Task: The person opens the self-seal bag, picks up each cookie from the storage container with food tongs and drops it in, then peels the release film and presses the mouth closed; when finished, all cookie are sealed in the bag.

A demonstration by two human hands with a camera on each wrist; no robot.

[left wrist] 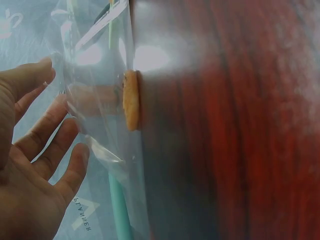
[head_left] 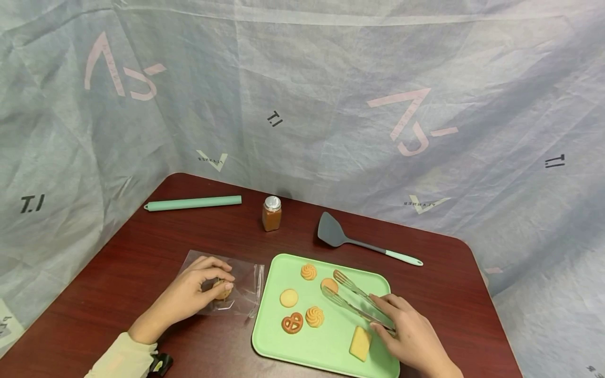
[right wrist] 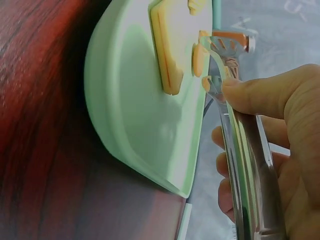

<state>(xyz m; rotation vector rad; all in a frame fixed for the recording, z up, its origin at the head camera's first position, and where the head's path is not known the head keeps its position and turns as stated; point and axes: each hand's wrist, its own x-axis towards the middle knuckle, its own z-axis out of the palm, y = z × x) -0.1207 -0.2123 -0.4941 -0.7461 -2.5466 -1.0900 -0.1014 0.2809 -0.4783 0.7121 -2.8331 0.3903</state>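
My left hand is over a clear plastic bag, its fingers loosely bent and some fingertips at the film. Inside the bag is a brown cookie, partly hidden by the hand in the head view. My right hand grips metal tongs, thumb on one arm and fingers round the other. The tongs' slotted ends are apart on either side of a round cookie on the green tray; whether they touch it I cannot tell.
Also on the tray are swirl cookies, a pale round cookie, a pretzel and a rectangular cookie. Behind stand a spice jar, a green rod and a grey spatula. Cloth hangs beyond the table.
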